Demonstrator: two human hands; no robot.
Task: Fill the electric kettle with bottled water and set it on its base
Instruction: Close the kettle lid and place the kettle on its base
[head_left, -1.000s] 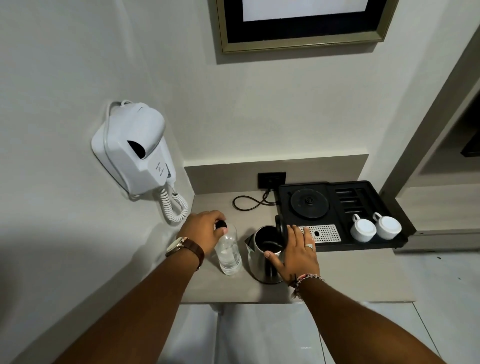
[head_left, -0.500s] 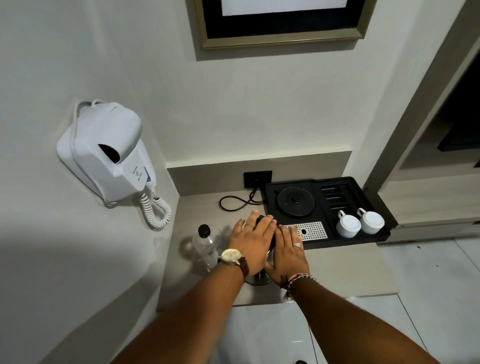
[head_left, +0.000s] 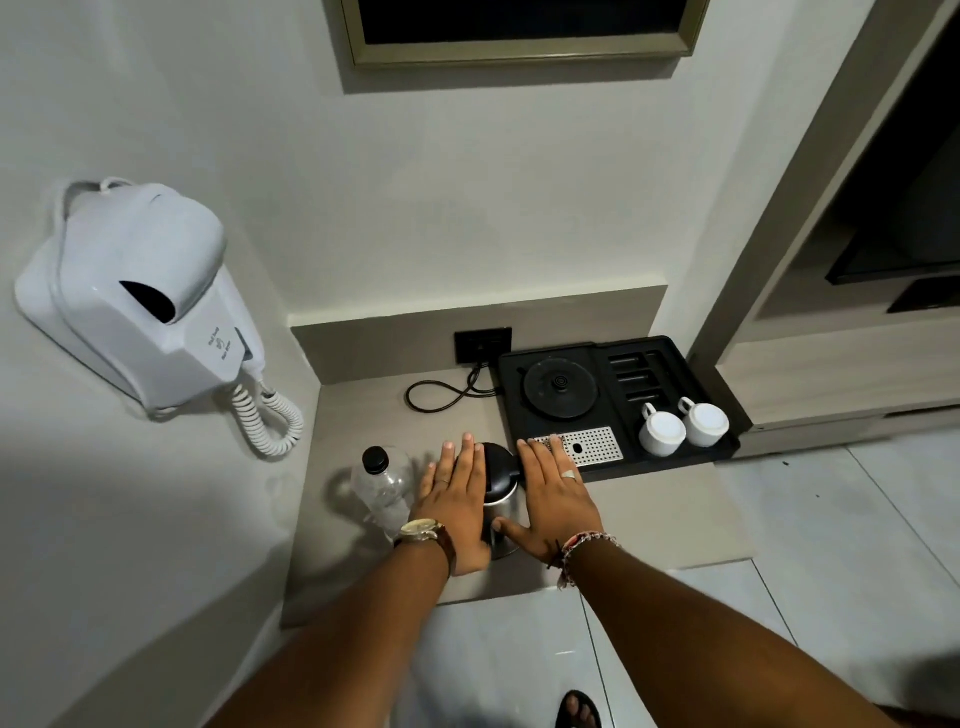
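Steel-bodied electric kettle with closed black lid (head_left: 500, 486) stands between my flat, open left hand (head_left: 457, 499) and right hand (head_left: 556, 499), neither gripping; capped clear plastic bottle (head_left: 382, 488) left of them, round black base (head_left: 560, 388) beyond, unoccupied: placement remains.

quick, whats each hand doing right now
Left hand: open, fingers flat, against the kettle, gripping nothing.
Right hand: open, flat beside the kettle, thumb on its body.

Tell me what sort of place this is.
Most likely a hotel room: a wall-mounted hair dryer, a black welcome tray holding a kettle base and two white cups, and a framed picture above.
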